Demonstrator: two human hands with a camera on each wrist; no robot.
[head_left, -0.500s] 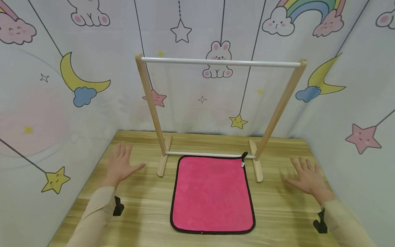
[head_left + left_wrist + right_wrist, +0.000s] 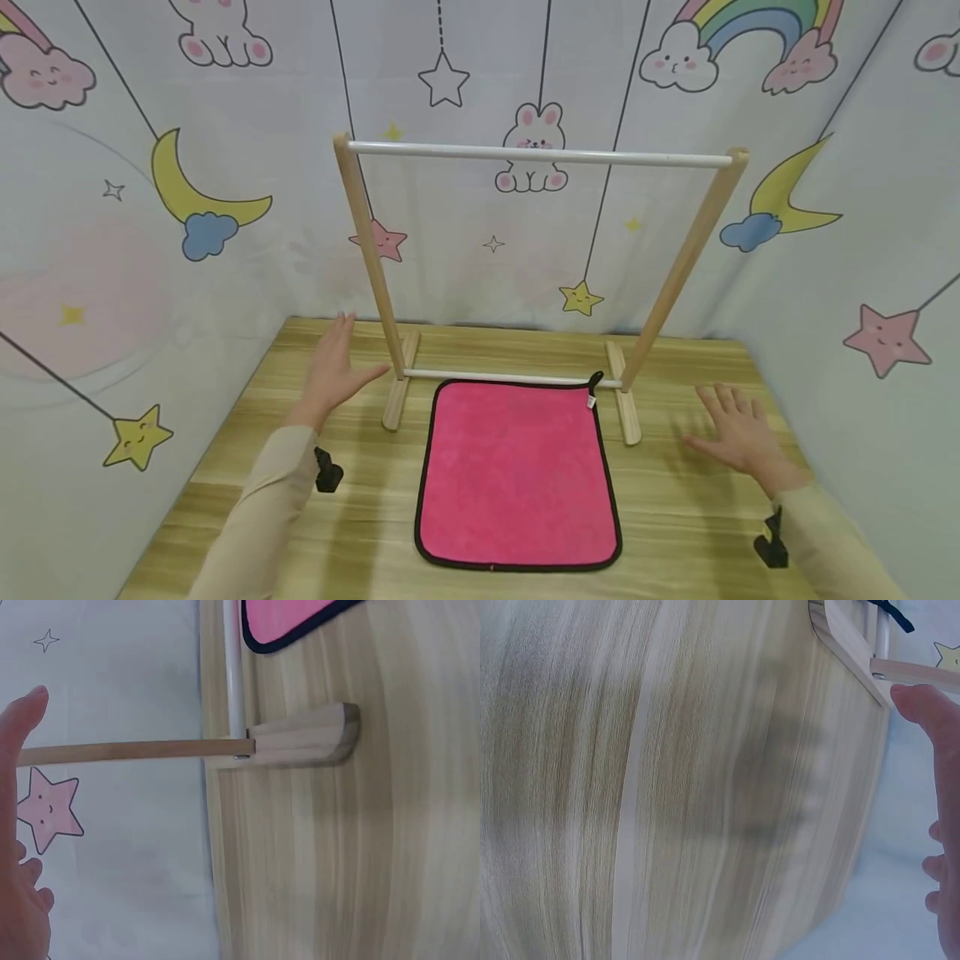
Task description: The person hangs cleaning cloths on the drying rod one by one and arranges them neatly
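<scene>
A pink cloth (image 2: 517,475) with black edging lies flat on the table, a small black loop (image 2: 596,379) at its far right corner. Behind it stands a wooden rack (image 2: 682,267) with a white top rail (image 2: 540,155) and a white lower rail (image 2: 495,377). My left hand (image 2: 335,372) is held in the air just left of the rack's left post, thumb spread from straight fingers, holding nothing. To the right of the rack my right hand (image 2: 742,433) hovers above the table with fingers spread, also holding nothing. In the left wrist view the rack's left foot (image 2: 307,735) shows near that hand.
The wood-grain table (image 2: 375,533) meets a printed white curtain (image 2: 465,275) at the back and both sides. The rack's right foot (image 2: 624,400) rests beside the cloth's far right corner.
My left hand has moved right and farther forward, closer to the rack's left post. The right hand has shifted slightly left. Cloth and rack stay in place.
</scene>
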